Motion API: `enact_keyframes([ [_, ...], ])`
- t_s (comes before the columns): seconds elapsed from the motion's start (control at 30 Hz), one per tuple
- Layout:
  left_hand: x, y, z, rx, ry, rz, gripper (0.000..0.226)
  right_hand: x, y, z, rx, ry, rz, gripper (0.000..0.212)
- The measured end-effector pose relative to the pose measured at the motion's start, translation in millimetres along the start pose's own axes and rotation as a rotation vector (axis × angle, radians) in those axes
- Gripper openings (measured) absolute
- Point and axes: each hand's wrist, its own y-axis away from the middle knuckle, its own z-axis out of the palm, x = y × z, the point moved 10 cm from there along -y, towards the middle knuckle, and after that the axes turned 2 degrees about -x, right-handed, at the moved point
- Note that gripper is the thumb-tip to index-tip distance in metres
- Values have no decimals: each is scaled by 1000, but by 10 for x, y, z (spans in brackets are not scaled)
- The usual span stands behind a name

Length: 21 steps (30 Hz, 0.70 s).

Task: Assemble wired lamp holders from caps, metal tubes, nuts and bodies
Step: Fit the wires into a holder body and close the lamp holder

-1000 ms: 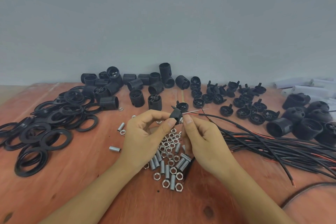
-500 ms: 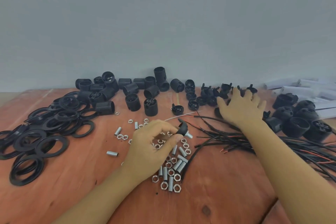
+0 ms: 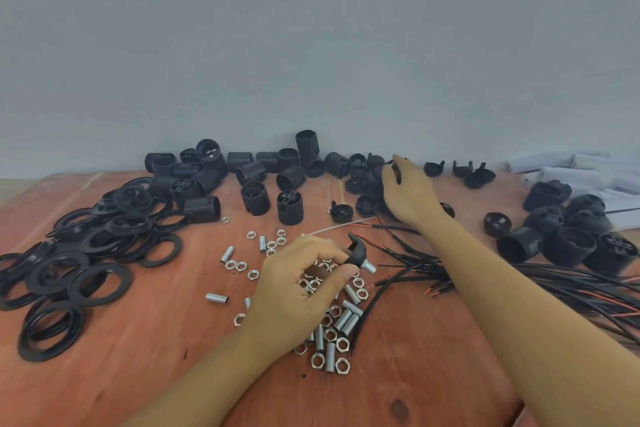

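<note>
My left hand (image 3: pixel 298 282) pinches a black cap (image 3: pixel 357 251) with a threaded metal tube (image 3: pixel 369 267) sticking out of it, above the scatter of nuts and tubes (image 3: pixel 334 336). My right hand (image 3: pixel 410 196) reaches far over the pile of black caps (image 3: pixel 362 184) near the wall, its fingers curled on a cap (image 3: pixel 388 172) there. Black threaded bodies (image 3: pixel 290 207) stand and lie at the back centre. Black and red wires (image 3: pixel 485 274) fan out under my right forearm.
Black rings (image 3: pixel 86 267) lie heaped at the left. Assembled black holders (image 3: pixel 568 232) cluster at the right, with white tubes (image 3: pixel 581 177) behind them. A grey wall closes off the table's far edge.
My right hand let go of the cap and tube, moved to the back right over the cap pile, then shifted left and curled onto a cap. My left hand keeps the cap with tube.
</note>
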Motion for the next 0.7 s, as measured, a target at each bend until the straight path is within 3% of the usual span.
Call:
enact_keyframes([
  [0.17,2,-3,1,6,-4,7,7,81,-16,-660,401,218,23,44],
  [0.37,17,7,-2,16,-11,30,7,1085,-202,-702,122,405,454,67],
  [0.53,33,1,1,14,-20,50,5,1368,-365,-694,56,265,558,89],
  [0.6,26,6,2,14,-16,47,5,1421,-403,-716,77,198,574,85],
  [0.7,5,5,10,7,-10,37,8,1206,-486,-588,80,114,410,65],
])
